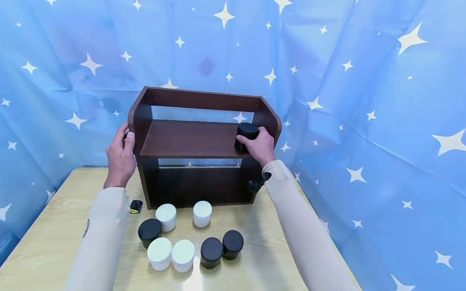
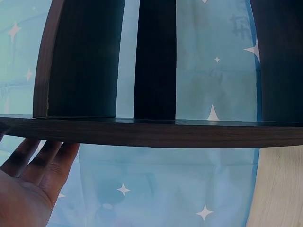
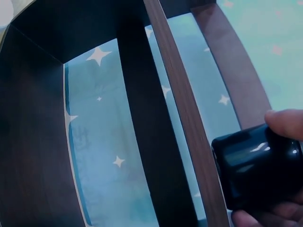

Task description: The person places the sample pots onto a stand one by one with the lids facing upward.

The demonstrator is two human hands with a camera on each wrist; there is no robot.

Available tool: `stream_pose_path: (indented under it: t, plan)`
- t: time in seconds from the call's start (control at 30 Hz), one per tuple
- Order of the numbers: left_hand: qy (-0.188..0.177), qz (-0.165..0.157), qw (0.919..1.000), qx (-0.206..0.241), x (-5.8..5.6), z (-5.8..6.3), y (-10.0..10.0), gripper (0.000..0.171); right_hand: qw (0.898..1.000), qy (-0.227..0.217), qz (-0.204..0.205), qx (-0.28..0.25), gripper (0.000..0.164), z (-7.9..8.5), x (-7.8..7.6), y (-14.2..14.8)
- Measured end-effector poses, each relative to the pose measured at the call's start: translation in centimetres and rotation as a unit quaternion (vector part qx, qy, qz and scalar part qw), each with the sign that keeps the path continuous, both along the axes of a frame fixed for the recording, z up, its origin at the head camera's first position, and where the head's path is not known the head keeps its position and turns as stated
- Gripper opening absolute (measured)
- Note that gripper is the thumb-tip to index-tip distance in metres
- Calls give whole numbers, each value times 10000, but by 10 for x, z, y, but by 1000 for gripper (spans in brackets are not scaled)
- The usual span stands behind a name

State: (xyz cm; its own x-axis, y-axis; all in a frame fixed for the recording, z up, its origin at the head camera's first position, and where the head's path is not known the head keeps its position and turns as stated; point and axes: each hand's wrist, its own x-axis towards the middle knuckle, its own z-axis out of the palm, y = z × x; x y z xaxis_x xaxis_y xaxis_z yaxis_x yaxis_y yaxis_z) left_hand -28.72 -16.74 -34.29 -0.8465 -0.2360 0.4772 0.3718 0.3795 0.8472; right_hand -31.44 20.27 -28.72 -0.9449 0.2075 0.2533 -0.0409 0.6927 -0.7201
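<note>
At the right end of the upper shelf of a dark brown two-tier wooden rack [image 1: 189, 137], my right hand [image 1: 263, 146] grips a black lidded jar [image 1: 246, 136]. In the right wrist view the glossy jar [image 3: 260, 165] stands upright on the shelf board [image 3: 184, 104], between the thumb and fingers. My left hand [image 1: 121, 157] rests on the outside of the rack's left side panel [image 1: 140, 121]. The left wrist view shows its fingers [image 2: 60, 165] fairly straight against that panel; the thumb is outside this view.
Before the rack on the wooden table [image 1: 80, 210] stand several white jars [image 1: 183, 255] and several black jars [image 1: 211, 252]. One black jar [image 1: 149, 232] is beside my left forearm. A blue star-patterned curtain [image 1: 364, 121] hangs behind and to the right.
</note>
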Motion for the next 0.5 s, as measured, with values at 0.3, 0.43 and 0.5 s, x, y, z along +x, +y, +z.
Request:
stream_pose_path:
  t: [0.3,0.43,0.5]
  plan:
    - [66,35,9999,-90,1,-3,-1,43,9999,37,-102,43,76,-2,-12,-5]
    - [99,51,9999,-113,0,-3,0,43,9998,-7,-109,148,78,0,-17,-7]
    - [116,71,9999,-107,0,-3,0,43,9997,-63,-110,214,79,1,-20,-9]
